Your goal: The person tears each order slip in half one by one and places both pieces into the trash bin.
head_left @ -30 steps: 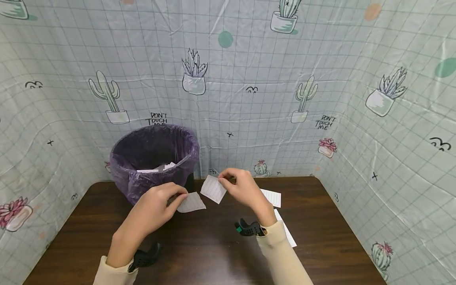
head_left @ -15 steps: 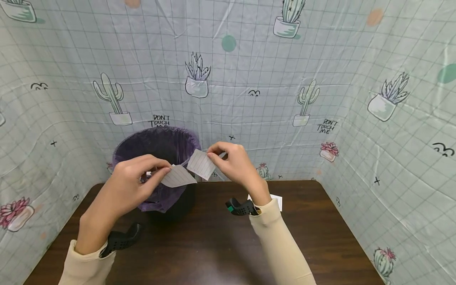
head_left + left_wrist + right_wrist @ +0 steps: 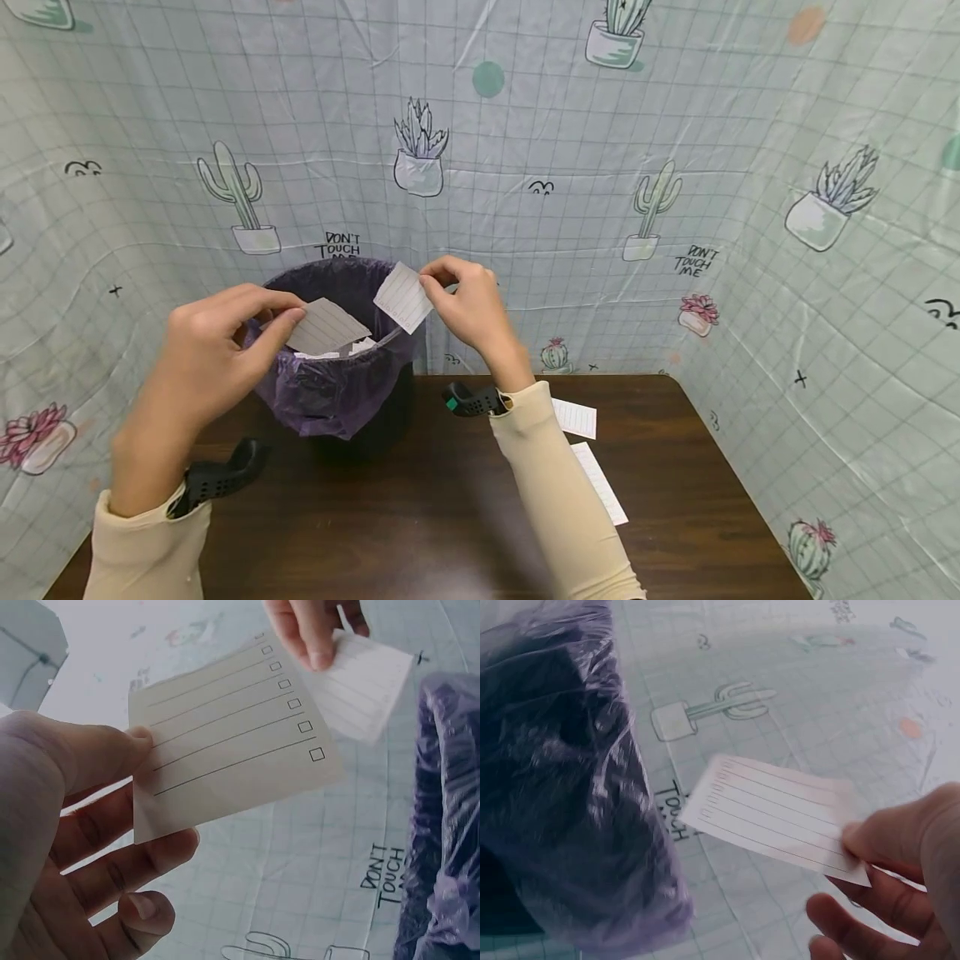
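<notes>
Clearly, left hand (image 3: 210,354) and right hand (image 3: 472,307) pinch lined slips (image 3: 330,327) (image 3: 401,297) (long axes pointing inward).

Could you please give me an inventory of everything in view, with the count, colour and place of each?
Left slip: 1, white with lines, in the left hand
Right slip: 1, white with lines, in the right hand
Table slips: 2, white, right side of the table
Bin slips: count unclear, white, inside the bin
Bin: 1, black, left side of the table
Liner: 1, purple, over the bin's rim
Table: 1, dark brown, under the bin
Backdrop: pale, printed with plants, behind the table
Wrist cameras: 2, black, one on each wrist
Sleeves: 2, cream, on the forearms
Hands: 2, bare, each pinching a slip
</notes>
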A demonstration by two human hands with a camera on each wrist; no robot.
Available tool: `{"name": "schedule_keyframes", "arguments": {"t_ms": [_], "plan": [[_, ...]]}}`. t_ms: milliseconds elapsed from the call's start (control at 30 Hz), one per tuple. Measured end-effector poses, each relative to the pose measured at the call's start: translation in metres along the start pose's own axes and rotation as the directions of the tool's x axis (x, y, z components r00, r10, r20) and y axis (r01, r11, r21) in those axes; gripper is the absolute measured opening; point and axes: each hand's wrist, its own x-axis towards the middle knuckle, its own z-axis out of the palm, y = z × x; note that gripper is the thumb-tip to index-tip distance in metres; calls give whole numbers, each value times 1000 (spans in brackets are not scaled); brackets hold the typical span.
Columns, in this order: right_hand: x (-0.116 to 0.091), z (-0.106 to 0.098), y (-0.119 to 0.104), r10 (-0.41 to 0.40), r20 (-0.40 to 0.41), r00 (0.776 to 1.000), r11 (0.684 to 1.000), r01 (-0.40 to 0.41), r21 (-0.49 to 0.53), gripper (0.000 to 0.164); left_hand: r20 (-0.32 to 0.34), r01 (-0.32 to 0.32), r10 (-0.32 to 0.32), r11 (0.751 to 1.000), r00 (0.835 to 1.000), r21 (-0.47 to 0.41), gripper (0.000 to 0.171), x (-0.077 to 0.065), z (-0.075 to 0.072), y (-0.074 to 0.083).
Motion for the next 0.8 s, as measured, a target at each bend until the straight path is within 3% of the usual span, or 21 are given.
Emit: {"name": "schedule_keyframes", "arguments": {"t_ms": [200,300,600,800], "plan": [[4,14,-2,48,-98,994,999,-46,18,14,-26,50,-49,998,998,39,16,-5,5,-9],[3,23,-1,81,-118,990,996,-78,32,13,-16,86,-85,993,996,78,13,-8,8,-13],[2,42,-1,114,-67,991,993,-112,26,14,-6,258,-261,953,965,157,9,-13,16,-23],[4,46,-1,113,-60,992,994,-112,16,16,-50,313,-309,936,950,158,11,-10,17,-27]]}}
